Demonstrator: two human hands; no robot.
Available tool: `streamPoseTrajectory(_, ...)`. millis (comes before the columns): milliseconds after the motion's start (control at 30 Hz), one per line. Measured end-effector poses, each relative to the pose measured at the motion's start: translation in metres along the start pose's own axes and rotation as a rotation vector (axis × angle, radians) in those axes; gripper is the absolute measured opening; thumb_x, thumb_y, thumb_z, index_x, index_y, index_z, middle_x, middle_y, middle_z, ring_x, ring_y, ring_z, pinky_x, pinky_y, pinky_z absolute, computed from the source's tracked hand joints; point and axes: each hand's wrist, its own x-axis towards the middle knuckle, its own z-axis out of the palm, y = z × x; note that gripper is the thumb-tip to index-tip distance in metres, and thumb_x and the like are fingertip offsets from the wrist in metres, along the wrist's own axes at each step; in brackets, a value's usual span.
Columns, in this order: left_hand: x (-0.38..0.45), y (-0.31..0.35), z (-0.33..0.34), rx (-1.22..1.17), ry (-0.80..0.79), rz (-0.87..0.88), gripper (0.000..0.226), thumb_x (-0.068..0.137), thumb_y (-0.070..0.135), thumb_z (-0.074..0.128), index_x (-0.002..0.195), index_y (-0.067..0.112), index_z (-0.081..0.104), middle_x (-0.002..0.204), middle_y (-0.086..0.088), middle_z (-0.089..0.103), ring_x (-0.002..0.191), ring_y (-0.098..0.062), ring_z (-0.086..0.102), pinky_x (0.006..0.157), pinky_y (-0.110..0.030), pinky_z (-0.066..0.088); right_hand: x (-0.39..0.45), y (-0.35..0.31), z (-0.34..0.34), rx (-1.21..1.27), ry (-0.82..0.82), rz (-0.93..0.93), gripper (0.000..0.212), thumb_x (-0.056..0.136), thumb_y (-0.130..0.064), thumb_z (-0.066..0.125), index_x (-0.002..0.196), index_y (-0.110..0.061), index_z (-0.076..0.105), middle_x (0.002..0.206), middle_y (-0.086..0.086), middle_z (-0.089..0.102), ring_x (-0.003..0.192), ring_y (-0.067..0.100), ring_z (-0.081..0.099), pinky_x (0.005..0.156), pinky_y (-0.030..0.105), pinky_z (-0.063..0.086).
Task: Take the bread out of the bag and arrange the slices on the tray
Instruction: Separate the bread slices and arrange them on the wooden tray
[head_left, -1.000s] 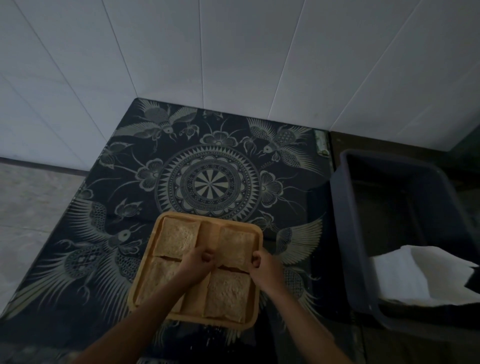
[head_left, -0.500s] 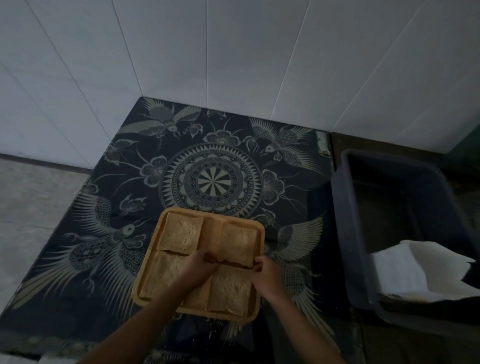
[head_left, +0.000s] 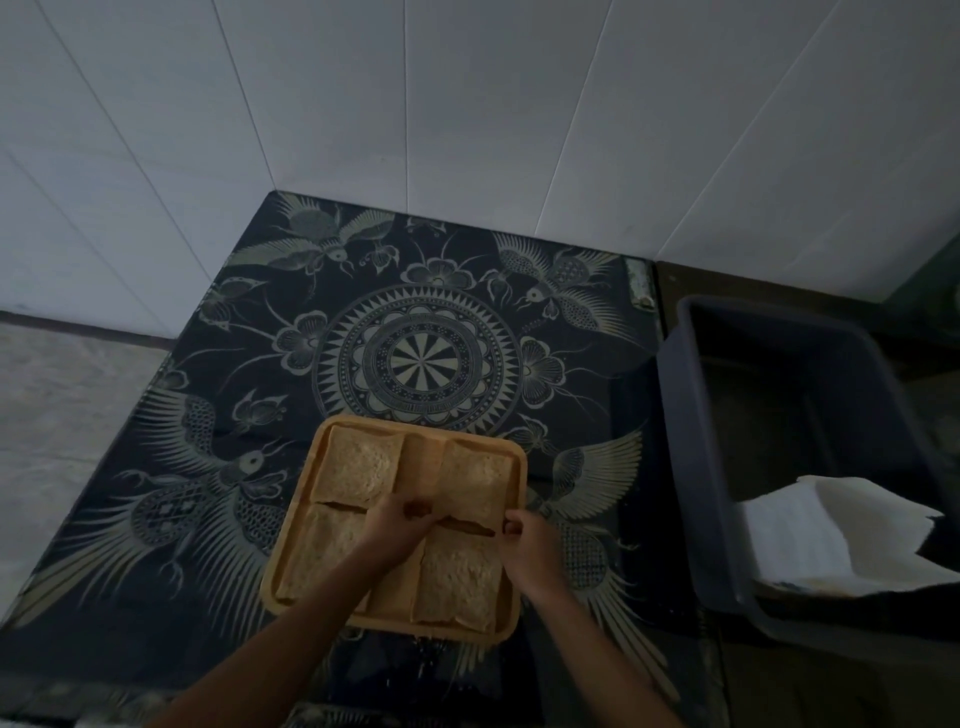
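Observation:
A square wooden tray (head_left: 520, 545) lies on the patterned dark table, near its front edge. Several bread slices lie flat on it, two at the back and two at the front. The far right slice (head_left: 475, 480) is pinched along its near edge by both hands: my left hand (head_left: 392, 525) at its near left corner, my right hand (head_left: 527, 545) at its near right corner. The far left slice (head_left: 358, 470) lies untouched. My left forearm covers part of the near left slice (head_left: 319, 556). The near right slice (head_left: 460, 582) lies between my arms. No bag is clearly visible.
A dark plastic tub (head_left: 691, 441) stands to the right of the table, with white paper or plastic (head_left: 821, 540) crumpled inside. White tiled walls close the back. The table (head_left: 234, 364) drops to a pale floor at the left.
The view has shifted slightly. Both hands stay at the near edge of the far right slice, which sits a little nearer the tray's right rim than a second ago.

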Motion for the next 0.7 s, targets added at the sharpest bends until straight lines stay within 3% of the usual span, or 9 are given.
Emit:
streamPoseTrajectory(100,-0.001,0.0,-0.018,-0.036,0.02,0.03,0.033,0.092,0.025,0.066,0.123,0.016,0.068,0.106,0.007,0.069,0.097,-0.007,0.064,0.083,-0.024,0.049,-0.002,-0.001,0.002,0.008,0.027,-0.014,0.011,0.095,-0.019,0.067,0.104,-0.02,0.071,0.088,-0.01,0.066,0.087,0.012,0.068,0.08,0.035,0.061)
streamPoseTrajectory(233,0.003,-0.01,-0.063,-0.075,0.15,0.072,0.028,0.095,0.025,0.063,0.121,0.017,0.069,0.105,0.005,0.07,0.093,-0.005,0.065,0.079,-0.024,0.053,-0.004,-0.008,0.009,-0.054,0.07,-0.045,0.025,0.097,-0.022,0.065,0.121,-0.017,0.066,0.11,-0.001,0.068,0.1,0.012,0.066,0.084,0.031,0.058)
streamPoseTrajectory(300,0.005,-0.021,-0.083,-0.053,0.163,0.059,0.029,0.094,0.029,0.064,0.12,0.018,0.069,0.108,0.002,0.073,0.096,-0.011,0.068,0.082,-0.029,0.054,-0.005,-0.016,0.014,-0.061,0.07,-0.072,0.024,0.097,-0.024,0.065,0.119,-0.016,0.066,0.109,0.0,0.068,0.099,0.014,0.067,0.085,0.032,0.058)
streamPoseTrajectory(400,0.004,-0.041,-0.1,0.029,0.152,0.044,0.032,0.093,0.032,0.064,0.122,0.02,0.068,0.106,0.007,0.07,0.094,-0.007,0.067,0.081,-0.027,0.053,-0.006,-0.03,0.026,-0.061,0.045,-0.119,0.018,0.096,-0.024,0.067,0.113,-0.016,0.067,0.098,-0.005,0.067,0.097,0.014,0.068,0.077,0.023,0.056)
streamPoseTrajectory(533,-0.001,-0.059,-0.115,0.068,0.169,0.034,0.033,0.091,0.035,0.066,0.121,0.02,0.069,0.105,0.008,0.07,0.09,-0.005,0.064,0.078,-0.024,0.048,-0.007,-0.047,0.045,-0.036,-0.035,-0.134,0.027,0.097,-0.02,0.065,0.123,-0.016,0.066,0.102,-0.008,0.065,0.096,0.008,0.064,0.086,0.026,0.057)
streamPoseTrajectory(700,-0.007,-0.073,-0.126,0.022,0.086,0.009,0.035,0.088,0.038,0.068,0.119,0.022,0.068,0.106,0.006,0.071,0.101,-0.015,0.068,0.084,-0.034,0.056,-0.011,-0.067,0.071,-0.014,-0.123,-0.086,0.031,0.097,-0.028,0.064,0.126,-0.02,0.066,0.102,-0.016,0.062,0.092,-0.003,0.059,0.077,0.013,0.048)
